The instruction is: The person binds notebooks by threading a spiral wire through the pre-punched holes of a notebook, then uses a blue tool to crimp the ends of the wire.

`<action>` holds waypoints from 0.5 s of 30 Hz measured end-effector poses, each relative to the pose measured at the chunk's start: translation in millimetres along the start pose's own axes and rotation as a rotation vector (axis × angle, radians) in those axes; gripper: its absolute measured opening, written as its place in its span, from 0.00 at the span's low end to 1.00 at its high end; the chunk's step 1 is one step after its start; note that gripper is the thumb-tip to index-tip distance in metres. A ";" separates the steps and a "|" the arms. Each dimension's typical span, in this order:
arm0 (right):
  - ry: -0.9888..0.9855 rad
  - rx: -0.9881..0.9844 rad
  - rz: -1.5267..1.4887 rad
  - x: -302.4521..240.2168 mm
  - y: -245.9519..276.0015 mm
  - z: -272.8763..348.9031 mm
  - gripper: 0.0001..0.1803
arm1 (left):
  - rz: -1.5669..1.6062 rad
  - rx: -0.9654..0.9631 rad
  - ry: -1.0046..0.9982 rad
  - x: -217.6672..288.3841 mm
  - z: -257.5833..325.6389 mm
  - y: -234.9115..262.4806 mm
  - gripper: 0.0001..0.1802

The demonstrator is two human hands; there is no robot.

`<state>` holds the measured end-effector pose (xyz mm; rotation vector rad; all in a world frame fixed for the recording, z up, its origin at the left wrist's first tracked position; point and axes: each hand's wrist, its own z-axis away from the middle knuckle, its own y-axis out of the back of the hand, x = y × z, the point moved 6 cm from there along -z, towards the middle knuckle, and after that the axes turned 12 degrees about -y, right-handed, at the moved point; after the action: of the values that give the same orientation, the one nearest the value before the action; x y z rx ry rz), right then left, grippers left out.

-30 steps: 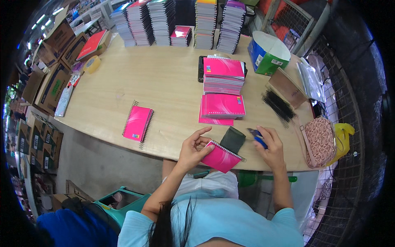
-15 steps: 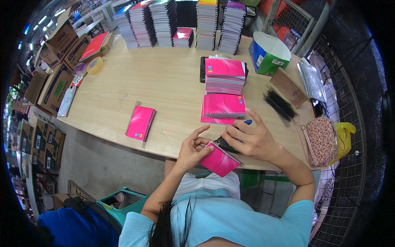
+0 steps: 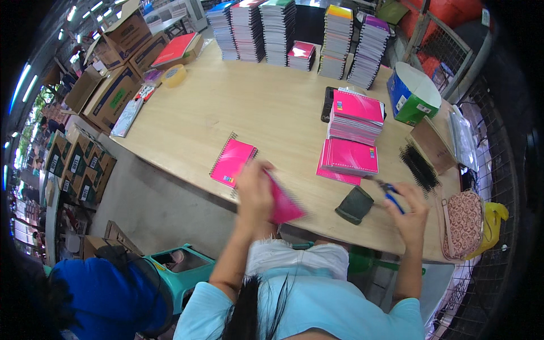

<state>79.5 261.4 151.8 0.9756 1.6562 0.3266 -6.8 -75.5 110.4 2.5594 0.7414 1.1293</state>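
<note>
My left hand (image 3: 254,190) is closed on a pink spiral-bound notebook (image 3: 286,205), smeared by motion, over the table's near edge. Just beyond it lies another pink spiral notebook (image 3: 233,158) on the table. In my right hand (image 3: 411,214) is a pair of blue-handled pliers (image 3: 392,199), their dark jaws pointing toward the pink stacks. Between my hands a dark, squarish block (image 3: 355,205) sits on the tabletop. Farther off, a shorter pile of pink pads (image 3: 352,156) stands in front of a taller pink pile (image 3: 358,107).
Tall stacks of spiral notebooks (image 3: 277,34) line the table's far edge. At right are black spiral wires (image 3: 419,167), a cut-open blue-green box (image 3: 413,93) and a patterned pouch (image 3: 466,224). Cardboard boxes (image 3: 110,99) and a tape roll (image 3: 174,75) are at left.
My left hand has carried the notebook leftward toward the one on the table. My right hand has drawn away to the right with the pliers, exposing the dark block. The view has shifted.
</note>
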 end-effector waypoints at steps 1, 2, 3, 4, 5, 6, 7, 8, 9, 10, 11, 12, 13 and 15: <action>-0.003 0.000 0.000 16.8 8.1 1.5 0.20 | 0.024 -0.074 -0.017 -26.9 -27.2 14.7 0.09; -0.072 0.049 0.067 42.0 14.0 2.5 0.20 | -0.025 -0.184 -0.041 -51.7 -52.3 23.7 0.09; -0.140 0.097 0.128 67.0 17.7 3.8 0.20 | -0.079 -0.294 -0.064 -72.5 -72.8 27.9 0.09; -0.138 0.097 0.124 85.9 18.8 6.8 0.20 | -0.084 -0.292 -0.066 -97.7 -88.4 27.2 0.09; -0.196 0.088 0.201 108.0 15.3 9.8 0.21 | -0.166 -0.488 -0.174 -119.9 -94.1 16.9 0.09; -0.261 0.086 0.283 130.5 11.9 14.1 0.21 | -0.240 -0.690 -0.286 -134.8 -91.8 3.4 0.09; -0.266 0.095 0.279 149.7 10.3 18.8 0.21 | -0.241 -0.693 -0.297 -139.9 -92.8 -4.9 0.09; -0.268 0.122 0.323 166.8 10.5 25.2 0.22 | -0.211 -0.764 -0.360 -138.5 -87.8 -20.9 0.08; -0.266 0.144 0.367 178.6 10.1 31.0 0.23 | -0.183 -0.831 -0.419 -138.8 -81.2 -33.5 0.07; -0.269 0.150 0.369 190.3 7.6 37.5 0.23 | -0.263 -0.920 -0.381 -147.8 -77.3 -42.3 0.07; -0.262 0.173 0.373 193.7 6.7 41.9 0.24 | -0.258 -0.920 -0.384 -150.7 -73.8 -45.1 0.07; -0.254 0.197 0.375 197.2 7.2 45.1 0.26 | -0.215 -0.913 -0.373 -152.6 -69.0 -46.2 0.07; -0.255 0.200 0.378 201.0 6.9 48.2 0.26 | -0.171 -0.905 -0.363 -154.5 -64.8 -46.9 0.08; -0.115 0.341 0.598 172.8 4.5 51.8 0.29 | -0.205 -0.893 -0.345 -154.4 -57.4 -47.0 0.08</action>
<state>123.6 377.7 21.0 1.7168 1.3086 0.3791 -154.0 -118.5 34.2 1.7889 0.2924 0.6892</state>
